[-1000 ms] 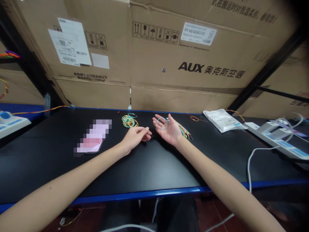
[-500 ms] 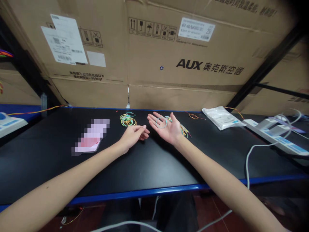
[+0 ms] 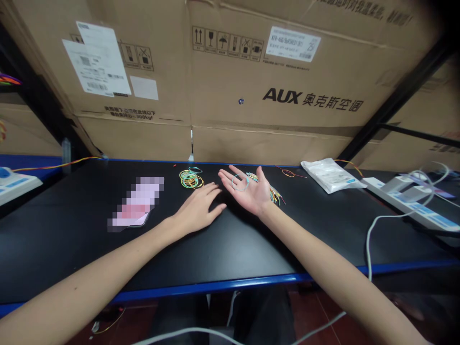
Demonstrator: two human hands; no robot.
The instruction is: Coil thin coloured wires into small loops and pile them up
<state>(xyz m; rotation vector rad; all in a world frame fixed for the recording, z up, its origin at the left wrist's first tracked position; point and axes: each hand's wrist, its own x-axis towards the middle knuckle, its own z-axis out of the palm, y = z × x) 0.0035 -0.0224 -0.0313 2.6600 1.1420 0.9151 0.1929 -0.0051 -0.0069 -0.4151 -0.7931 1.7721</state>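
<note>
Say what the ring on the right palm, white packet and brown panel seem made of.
Ring: probably smooth plastic-coated wire, being thin and teal; core hidden. White packet: likely glossy plastic film, from its shiny wrinkles. Brown panel: apparently matte cardboard, from its creases.

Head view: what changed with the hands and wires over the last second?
The bare left hand opened from a thumb-to-finger pinch to palm down, fingers extended, thumb apart. The bare right hand straightened its fingers slightly. No visible grasp or release. Unchanged: thin pale-blue wire ring on the upturned right hand; yellow-and-green coiled wires on the flat black tabletop.
</note>
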